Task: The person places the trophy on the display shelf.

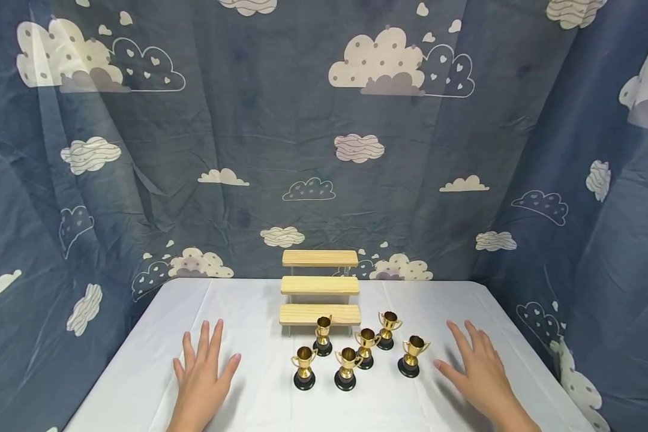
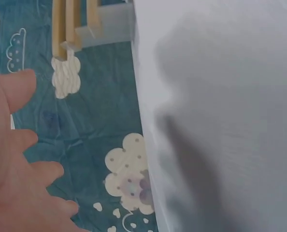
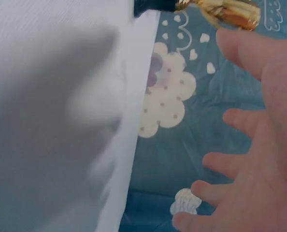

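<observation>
My left hand (image 1: 202, 378) hovers over the left side of the table, fingers straight and spread, holding nothing. On the right, my right hand (image 1: 477, 375) is held the same way, its thumb a little apart from the nearest gold trophy cup (image 1: 413, 355). Several small gold trophy cups on black bases stand upright between the hands, among them a front-left cup (image 1: 304, 367) and a front-middle cup (image 1: 346, 368). One more cup (image 1: 323, 336) stands just before the wooden stand's lowest step. In the right wrist view part of a trophy cup (image 3: 225, 10) shows above the thumb.
A three-step stand with light wooden boards (image 1: 320, 285) and clear supports stands at the back middle of the white-covered table (image 1: 248, 300). Dark blue cloud-print cloth (image 1: 281, 132) hangs behind the table and along both sides.
</observation>
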Action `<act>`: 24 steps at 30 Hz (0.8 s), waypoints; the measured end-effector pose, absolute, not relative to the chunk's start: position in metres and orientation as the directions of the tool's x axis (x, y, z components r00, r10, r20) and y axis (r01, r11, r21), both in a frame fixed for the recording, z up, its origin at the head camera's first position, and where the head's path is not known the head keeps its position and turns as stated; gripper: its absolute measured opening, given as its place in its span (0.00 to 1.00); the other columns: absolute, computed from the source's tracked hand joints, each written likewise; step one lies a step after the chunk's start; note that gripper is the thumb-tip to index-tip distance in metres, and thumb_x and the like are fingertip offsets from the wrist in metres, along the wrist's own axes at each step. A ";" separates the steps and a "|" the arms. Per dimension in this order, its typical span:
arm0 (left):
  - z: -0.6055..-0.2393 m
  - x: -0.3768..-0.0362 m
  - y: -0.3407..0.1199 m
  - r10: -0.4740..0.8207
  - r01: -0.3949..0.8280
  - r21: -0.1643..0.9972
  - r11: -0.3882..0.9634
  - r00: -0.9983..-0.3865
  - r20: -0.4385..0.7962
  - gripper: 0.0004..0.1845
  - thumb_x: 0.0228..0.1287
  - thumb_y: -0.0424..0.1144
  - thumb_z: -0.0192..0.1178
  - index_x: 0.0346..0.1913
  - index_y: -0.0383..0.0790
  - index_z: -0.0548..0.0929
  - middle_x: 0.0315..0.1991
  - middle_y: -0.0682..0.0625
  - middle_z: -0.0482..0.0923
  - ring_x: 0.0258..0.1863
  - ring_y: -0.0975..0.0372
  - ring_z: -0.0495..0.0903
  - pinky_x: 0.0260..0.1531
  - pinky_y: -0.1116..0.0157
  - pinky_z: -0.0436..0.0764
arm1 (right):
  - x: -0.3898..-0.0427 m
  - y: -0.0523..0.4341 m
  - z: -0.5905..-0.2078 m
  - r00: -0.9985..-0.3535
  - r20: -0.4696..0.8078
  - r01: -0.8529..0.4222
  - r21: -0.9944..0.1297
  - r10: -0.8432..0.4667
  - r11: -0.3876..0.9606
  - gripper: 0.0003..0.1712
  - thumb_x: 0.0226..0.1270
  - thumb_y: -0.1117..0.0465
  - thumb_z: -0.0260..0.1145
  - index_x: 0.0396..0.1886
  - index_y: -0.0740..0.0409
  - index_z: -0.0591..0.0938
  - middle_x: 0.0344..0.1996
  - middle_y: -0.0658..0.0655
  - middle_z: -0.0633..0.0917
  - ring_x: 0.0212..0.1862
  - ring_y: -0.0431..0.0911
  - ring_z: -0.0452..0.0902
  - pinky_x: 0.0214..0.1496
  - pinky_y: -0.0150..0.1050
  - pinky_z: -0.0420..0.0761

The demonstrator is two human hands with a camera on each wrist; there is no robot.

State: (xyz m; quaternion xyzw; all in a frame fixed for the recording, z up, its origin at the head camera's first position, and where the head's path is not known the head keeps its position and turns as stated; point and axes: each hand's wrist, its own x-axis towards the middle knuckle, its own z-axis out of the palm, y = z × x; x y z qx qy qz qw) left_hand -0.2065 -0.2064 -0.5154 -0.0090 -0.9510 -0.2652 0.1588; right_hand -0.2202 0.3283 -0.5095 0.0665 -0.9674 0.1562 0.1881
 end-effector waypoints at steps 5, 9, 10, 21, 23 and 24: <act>-0.508 -0.207 -0.201 -0.067 0.138 0.533 0.835 -0.935 0.347 0.42 0.74 0.55 0.56 0.82 0.50 0.49 0.79 0.34 0.44 0.76 0.33 0.32 0.57 0.19 0.43 | -0.218 0.326 -0.499 -0.896 0.428 -0.275 -0.330 -0.117 0.903 0.47 0.61 0.48 0.75 0.75 0.55 0.65 0.68 0.73 0.65 0.67 0.71 0.59 0.56 0.76 0.66; -0.498 -0.206 -0.197 -0.067 0.152 0.588 0.795 -0.940 0.334 0.42 0.72 0.50 0.60 0.81 0.46 0.52 0.78 0.31 0.46 0.75 0.31 0.37 0.58 0.20 0.47 | -0.216 0.323 -0.493 -0.864 0.482 -0.359 -0.394 -0.142 0.846 0.42 0.61 0.54 0.75 0.73 0.55 0.69 0.64 0.67 0.72 0.65 0.66 0.66 0.58 0.69 0.69; -0.496 -0.205 -0.196 -0.067 0.155 0.606 0.780 -0.943 0.327 0.42 0.72 0.49 0.61 0.81 0.46 0.52 0.78 0.31 0.47 0.75 0.30 0.38 0.59 0.21 0.48 | -0.215 0.321 -0.492 -0.867 0.478 -0.361 -0.411 -0.139 0.837 0.41 0.62 0.55 0.75 0.73 0.53 0.69 0.64 0.65 0.73 0.64 0.65 0.67 0.58 0.68 0.70; -0.483 -0.223 -0.182 -0.102 0.079 0.829 0.553 -0.982 0.162 0.34 0.74 0.44 0.60 0.78 0.48 0.61 0.75 0.37 0.60 0.72 0.41 0.60 0.66 0.38 0.65 | -0.219 0.300 -0.484 -0.874 0.472 -0.372 -0.505 -0.112 0.779 0.38 0.62 0.64 0.74 0.71 0.46 0.72 0.61 0.52 0.79 0.54 0.52 0.79 0.47 0.49 0.85; -0.480 -0.230 -0.179 -0.109 0.050 0.891 0.452 -0.988 0.111 0.31 0.75 0.44 0.58 0.76 0.47 0.63 0.73 0.36 0.63 0.71 0.41 0.63 0.65 0.40 0.69 | -0.220 0.298 -0.483 -0.877 0.465 -0.378 -0.518 -0.119 0.767 0.39 0.61 0.66 0.74 0.71 0.44 0.72 0.61 0.51 0.79 0.53 0.50 0.79 0.47 0.45 0.85; -0.479 -0.234 -0.178 -0.111 0.039 0.922 0.385 -0.990 0.088 0.29 0.75 0.44 0.57 0.75 0.46 0.64 0.72 0.35 0.65 0.70 0.41 0.65 0.65 0.42 0.70 | -0.220 0.298 -0.483 -0.878 0.462 -0.384 -0.525 -0.124 0.760 0.39 0.60 0.67 0.74 0.71 0.44 0.72 0.61 0.51 0.79 0.53 0.50 0.79 0.47 0.44 0.85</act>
